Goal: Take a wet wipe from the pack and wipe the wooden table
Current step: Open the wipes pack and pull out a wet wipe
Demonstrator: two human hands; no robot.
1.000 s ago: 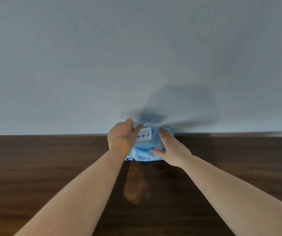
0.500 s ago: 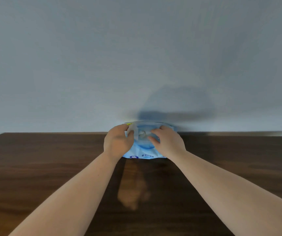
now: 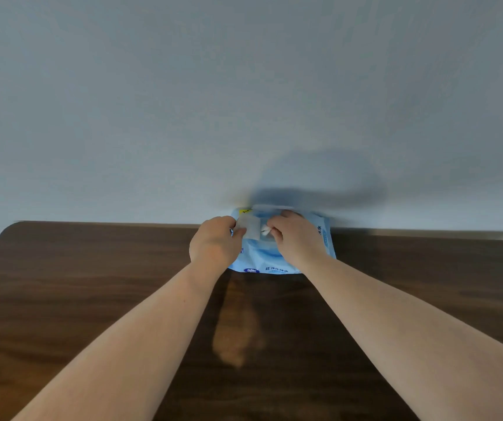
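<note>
Blue pack (image 3: 274, 259) at the table's (image 3: 92, 299) far edge, flap (image 3: 248, 230) peeled.
Left hand (image 3: 215, 244) pinches the flap aside; right hand (image 3: 297, 238), at its 3 o'clock, grips the white wipe (image 3: 264, 229).

wet wipe pack (image 3: 270, 259) laid on wooden table (image 3: 92, 284) at far edge against wall (image 3: 183, 101), left hand (image 3: 215, 246) and right hand (image 3: 297, 238) placed upon it

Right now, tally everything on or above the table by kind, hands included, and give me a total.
Hands: 2, left hand and right hand
Wet wipe packs: 1, the blue pack, its flap peeled back
Wipes: 1, a white wipe just showing
Tables: 1, the wooden table
Total: 5
</note>
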